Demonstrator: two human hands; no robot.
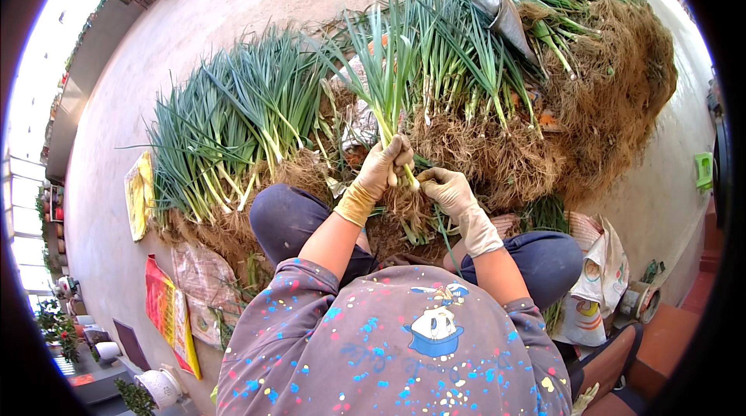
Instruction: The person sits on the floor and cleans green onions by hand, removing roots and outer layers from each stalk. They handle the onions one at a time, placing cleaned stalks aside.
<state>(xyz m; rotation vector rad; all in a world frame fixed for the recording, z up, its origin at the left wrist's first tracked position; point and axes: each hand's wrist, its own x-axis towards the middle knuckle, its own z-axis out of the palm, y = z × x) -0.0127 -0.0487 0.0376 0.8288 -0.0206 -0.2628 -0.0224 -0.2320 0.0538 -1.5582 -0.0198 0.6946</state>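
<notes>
Before my knees, my left hand (390, 165), in a soiled, yellowish glove, is closed around a small bunch of green onions or leeks (386, 98). Their leaves point away from me and their white stem ends and brown roots hang towards me. Gloved like the other, my right hand (446, 187) is just right of the stem ends, its thumb and fingertips close together at a thin green leaf strip (444, 229) that trails down. Whether the fingers grip the strip is hard to see. Loose roots and leaf scraps (411, 223) lie below my hands.
Rows of leeks or green onions lie at the left (233, 118) and right (460, 66), with a large root pile (618, 78) far right. Woven sacks (597, 276) and a red-yellow bag (169, 311) lie beside me. A potted plant (157, 387) stands lower left.
</notes>
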